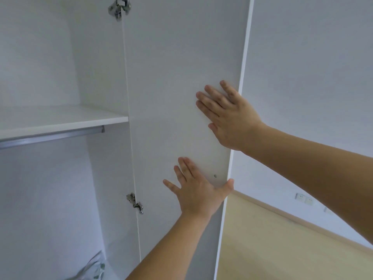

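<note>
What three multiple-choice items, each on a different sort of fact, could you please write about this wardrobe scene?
1. The metal rail sits: A) under the shelf B) above it C) on it
2. Hinges showing on the door: A) one B) two C) four
3. The left hand and right hand are: A) fists B) flat on the door, fingers straight C) clear of it

1 A: it runs beneath the shelf's front edge. 2 B: one top, one lower. 3 B: both palms press the panel.
</note>
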{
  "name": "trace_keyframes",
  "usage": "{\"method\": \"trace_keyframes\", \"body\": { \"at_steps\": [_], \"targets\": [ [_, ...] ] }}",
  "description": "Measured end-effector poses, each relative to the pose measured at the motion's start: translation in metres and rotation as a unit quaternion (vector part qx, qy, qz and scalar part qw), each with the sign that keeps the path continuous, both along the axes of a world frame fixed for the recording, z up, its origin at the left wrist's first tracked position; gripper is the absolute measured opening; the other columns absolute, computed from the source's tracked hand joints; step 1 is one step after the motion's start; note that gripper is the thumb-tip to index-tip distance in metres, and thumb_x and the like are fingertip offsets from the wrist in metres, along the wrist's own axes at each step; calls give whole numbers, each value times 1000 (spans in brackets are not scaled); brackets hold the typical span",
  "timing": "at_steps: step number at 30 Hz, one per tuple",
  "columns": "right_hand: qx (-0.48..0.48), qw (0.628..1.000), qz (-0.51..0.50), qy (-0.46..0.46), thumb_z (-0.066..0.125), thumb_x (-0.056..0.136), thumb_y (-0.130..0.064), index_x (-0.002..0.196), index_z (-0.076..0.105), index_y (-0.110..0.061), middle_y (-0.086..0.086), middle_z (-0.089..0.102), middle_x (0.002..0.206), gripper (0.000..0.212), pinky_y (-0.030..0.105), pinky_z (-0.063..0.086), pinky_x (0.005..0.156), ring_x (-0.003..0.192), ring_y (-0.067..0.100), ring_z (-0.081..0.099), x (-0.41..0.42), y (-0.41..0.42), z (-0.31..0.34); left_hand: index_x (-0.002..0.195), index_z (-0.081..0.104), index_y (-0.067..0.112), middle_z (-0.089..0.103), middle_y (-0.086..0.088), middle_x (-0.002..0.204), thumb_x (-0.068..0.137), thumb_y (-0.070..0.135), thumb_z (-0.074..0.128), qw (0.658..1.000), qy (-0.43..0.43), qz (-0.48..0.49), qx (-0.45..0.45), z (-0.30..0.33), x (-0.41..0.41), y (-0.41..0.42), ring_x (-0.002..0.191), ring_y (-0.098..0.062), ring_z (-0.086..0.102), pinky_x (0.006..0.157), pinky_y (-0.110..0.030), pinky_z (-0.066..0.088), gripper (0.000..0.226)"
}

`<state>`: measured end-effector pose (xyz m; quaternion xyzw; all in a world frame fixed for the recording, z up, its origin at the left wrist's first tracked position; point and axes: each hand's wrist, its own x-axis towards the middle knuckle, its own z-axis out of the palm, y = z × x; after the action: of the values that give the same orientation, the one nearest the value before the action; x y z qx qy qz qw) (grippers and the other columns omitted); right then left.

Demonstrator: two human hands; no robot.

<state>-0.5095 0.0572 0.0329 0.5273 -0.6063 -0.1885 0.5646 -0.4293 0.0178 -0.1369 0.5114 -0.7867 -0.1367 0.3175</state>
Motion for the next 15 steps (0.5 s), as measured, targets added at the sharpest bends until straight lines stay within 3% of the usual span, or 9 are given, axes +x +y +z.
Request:
{"method": "trace_keyframes", "body": {
  "at_steps": [5,8,12,15],
  "targets": [
    [-10,1000,26,-14,11,99,-40,154,-4,-9,9,-5,163,65,52,-6,120,150,31,-5,-9,-5,-3,149,-17,2,-14,-13,161,57,95,29,999,25,18,-24,-9,-15,-7,149,-26,-7,110,-67,-11,139],
    [-15,999,30,-30,9,99,-40,153,-8,-6,13,-9,162,66,52,-7,120,149,33,-10,-5,-8,-8,149,-21,4,-20,-11,160,56,100,16,999,10,-3,-48,-15,-8,-13,148,-21,-15,111,-63,-15,139],
    [7,995,53,-90,10,100,-42,152,-11,-6,15,-15,161,67,52,-9,119,148,32,-14,12,-23,-22,151,-18,14,-24,0,159,71,91,15,992,2,-55,-115,-36,29,-34,146,-10,-21,118,-52,-9,116],
    [48,985,82,-145,12,101,-41,151,-15,-6,14,-19,160,67,51,-12,119,148,31,-17,34,-46,-43,151,-20,18,-32,4,156,79,84,10,993,-31,-20,-116,-60,80,-63,144,-9,-26,121,-43,-6,102]
  ]
}}
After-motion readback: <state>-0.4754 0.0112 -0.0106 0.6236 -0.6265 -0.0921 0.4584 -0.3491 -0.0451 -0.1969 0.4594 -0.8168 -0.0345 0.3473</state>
